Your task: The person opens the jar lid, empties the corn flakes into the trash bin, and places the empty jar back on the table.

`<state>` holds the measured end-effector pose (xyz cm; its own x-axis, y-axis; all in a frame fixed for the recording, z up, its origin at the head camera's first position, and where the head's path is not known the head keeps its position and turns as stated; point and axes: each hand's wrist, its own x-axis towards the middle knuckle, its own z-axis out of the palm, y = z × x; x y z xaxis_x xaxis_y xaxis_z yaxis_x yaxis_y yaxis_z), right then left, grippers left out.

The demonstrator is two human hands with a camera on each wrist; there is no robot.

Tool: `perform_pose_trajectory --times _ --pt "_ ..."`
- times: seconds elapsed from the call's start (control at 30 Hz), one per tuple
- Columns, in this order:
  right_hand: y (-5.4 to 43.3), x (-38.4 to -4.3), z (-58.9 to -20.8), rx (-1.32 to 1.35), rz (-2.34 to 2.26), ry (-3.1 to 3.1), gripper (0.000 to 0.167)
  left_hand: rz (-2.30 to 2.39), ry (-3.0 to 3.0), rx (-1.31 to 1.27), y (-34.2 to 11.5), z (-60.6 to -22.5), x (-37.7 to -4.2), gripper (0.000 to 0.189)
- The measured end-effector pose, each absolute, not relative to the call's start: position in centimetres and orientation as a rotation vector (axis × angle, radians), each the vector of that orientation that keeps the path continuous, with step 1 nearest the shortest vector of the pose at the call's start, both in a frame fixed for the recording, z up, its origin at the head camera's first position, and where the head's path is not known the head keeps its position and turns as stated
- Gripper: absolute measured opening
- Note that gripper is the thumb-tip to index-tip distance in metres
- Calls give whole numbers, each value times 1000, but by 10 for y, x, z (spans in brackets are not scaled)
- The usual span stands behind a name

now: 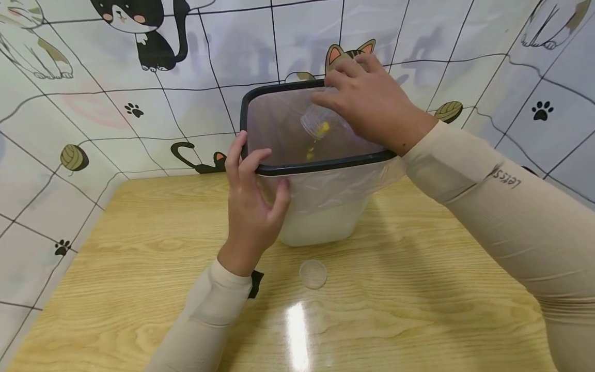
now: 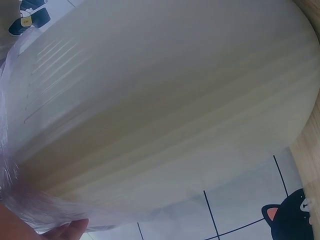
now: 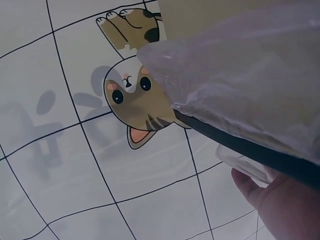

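Observation:
A white trash bin (image 1: 321, 227) with a black rim (image 1: 325, 167) and a translucent liner bag (image 1: 334, 188) tilts toward me on the table. At the rim's near left corner, my left hand (image 1: 253, 201) grips the bin, fingers over the edge and thumb against the outside. My right hand (image 1: 372, 101) holds a small clear plastic jar (image 1: 308, 123) inside the bin's opening, its mouth tipped down. Yellow bits (image 1: 310, 153) drop from the jar into the bag. The right wrist view shows the jar's edge (image 3: 240, 164) beside the thumb, beyond the rim.
A round clear lid (image 1: 313, 274) lies on the wood-grain table (image 1: 162, 279) in front of the bin. Close behind stands a white wall covering (image 1: 241, 46) with cat drawings and grid lines. A small black piece (image 1: 255, 284) shows beside the left wrist.

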<state>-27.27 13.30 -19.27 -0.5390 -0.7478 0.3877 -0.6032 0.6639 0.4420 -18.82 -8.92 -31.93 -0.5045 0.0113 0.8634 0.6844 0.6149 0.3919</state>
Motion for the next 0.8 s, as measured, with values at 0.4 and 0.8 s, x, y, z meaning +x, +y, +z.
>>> perform_pose_trajectory --times 0.4,0.8 --pt "133 -272 -194 1054 -350 -2319 49 -934 -1927 -552 -89 -321 -187 41" --pt "133 -270 -191 1071 -368 -2296 51 -947 -1921 -555 -88 -319 -188 41"
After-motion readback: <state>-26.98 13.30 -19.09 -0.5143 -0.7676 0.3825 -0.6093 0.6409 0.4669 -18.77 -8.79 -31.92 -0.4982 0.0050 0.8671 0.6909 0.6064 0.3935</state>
